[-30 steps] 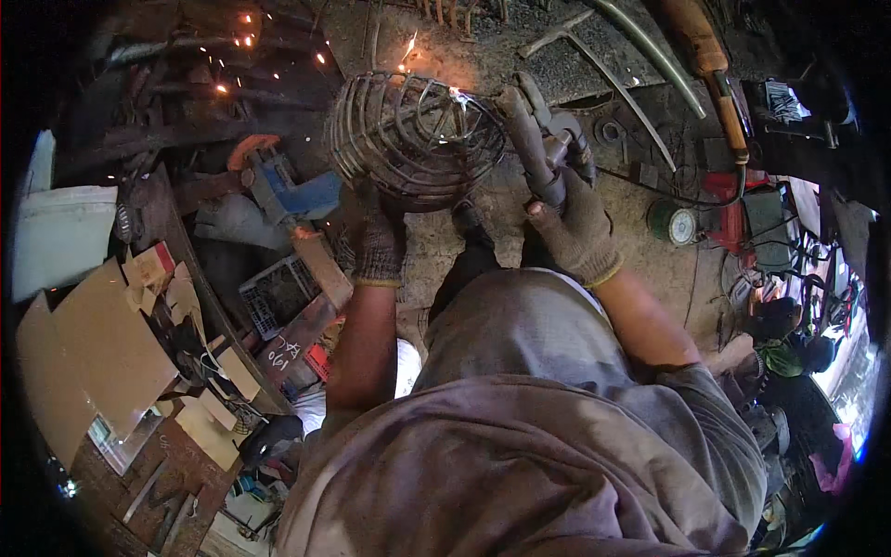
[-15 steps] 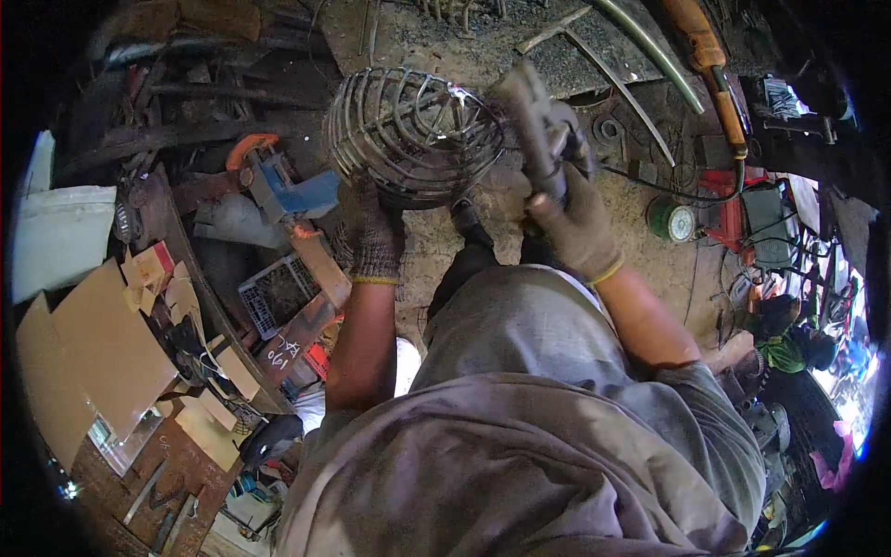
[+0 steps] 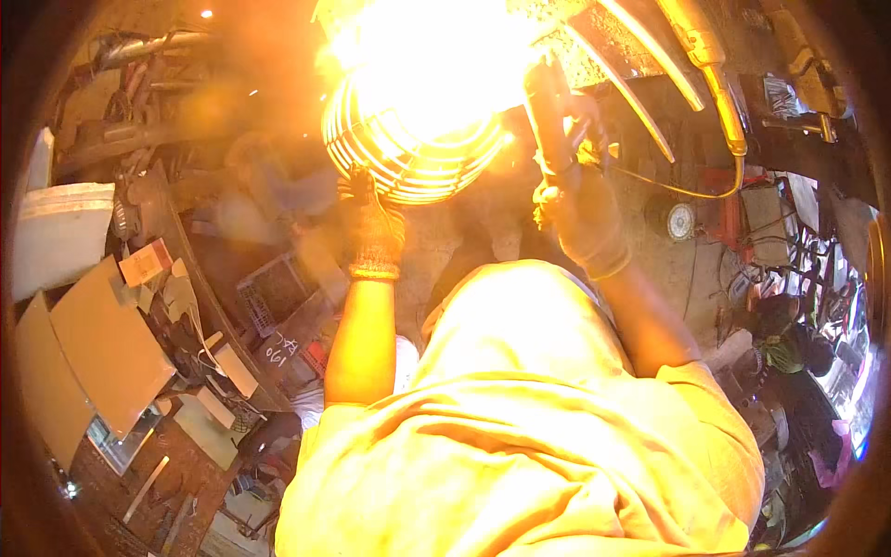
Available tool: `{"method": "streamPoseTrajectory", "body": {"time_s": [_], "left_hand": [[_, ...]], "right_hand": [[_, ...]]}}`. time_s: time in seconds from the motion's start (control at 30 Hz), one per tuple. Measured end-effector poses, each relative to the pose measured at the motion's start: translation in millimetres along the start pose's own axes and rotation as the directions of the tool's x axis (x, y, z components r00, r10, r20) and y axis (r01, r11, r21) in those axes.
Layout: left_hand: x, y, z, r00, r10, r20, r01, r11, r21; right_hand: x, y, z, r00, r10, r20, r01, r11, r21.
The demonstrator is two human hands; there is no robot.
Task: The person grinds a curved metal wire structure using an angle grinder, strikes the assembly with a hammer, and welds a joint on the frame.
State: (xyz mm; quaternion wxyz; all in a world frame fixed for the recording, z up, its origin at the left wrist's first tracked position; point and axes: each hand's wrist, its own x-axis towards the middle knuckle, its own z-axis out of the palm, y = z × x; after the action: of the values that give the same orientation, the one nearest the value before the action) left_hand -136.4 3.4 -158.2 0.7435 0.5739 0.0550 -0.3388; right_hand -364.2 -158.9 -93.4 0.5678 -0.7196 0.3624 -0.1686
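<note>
A round cage of bent metal rods [image 3: 367, 148] sits in front of me, its upper part lost in a huge white-yellow flare [image 3: 436, 65]. My left hand [image 3: 373, 227], in a knitted glove, is closed on the cage's near left edge. To the right, my gloved right hand [image 3: 587, 218] grips a thick, dark torch-like tool [image 3: 549, 121] by its handle. The tool's upper end reaches the right edge of the glare, which hides its tip. Whatever the tip touches cannot be seen.
Curved metal strips [image 3: 640, 37] and an orange-handled power tool [image 3: 701, 56] with a cord lie at the far right. Cardboard sheets [image 3: 107, 343] are stacked at left, by a crate [image 3: 271, 295]. A round spool-like thing [image 3: 680, 222] sits on the floor at right.
A blinding flare with flying sparks has appeared over the cage, turning the scene orange. The tool in my right hand has become more upright. My left hand keeps its place on the cage.
</note>
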Motion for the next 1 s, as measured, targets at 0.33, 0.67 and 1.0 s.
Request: {"method": "streamPoseTrajectory", "body": {"time_s": [0.33,0.67,1.0], "left_hand": [[2.7,0.5,5.4,0.994,-0.050,-0.098,0.044,0.997,-0.060],[10.7,-10.1,-9.0,1.000,-0.017,0.014,0.018,0.998,-0.054],[-0.8,-2.1,2.6,0.999,-0.034,-0.009,0.034,0.997,-0.065]], "right_hand": [[-4.7,31.4,0.8,0.997,-0.026,-0.075,0.015,0.991,-0.132],[-1.7,12.6,0.3,0.998,-0.057,0.014,0.058,0.994,-0.087],[0.9,20.2,5.6,0.991,-0.133,-0.008,0.130,0.977,-0.170]]}}
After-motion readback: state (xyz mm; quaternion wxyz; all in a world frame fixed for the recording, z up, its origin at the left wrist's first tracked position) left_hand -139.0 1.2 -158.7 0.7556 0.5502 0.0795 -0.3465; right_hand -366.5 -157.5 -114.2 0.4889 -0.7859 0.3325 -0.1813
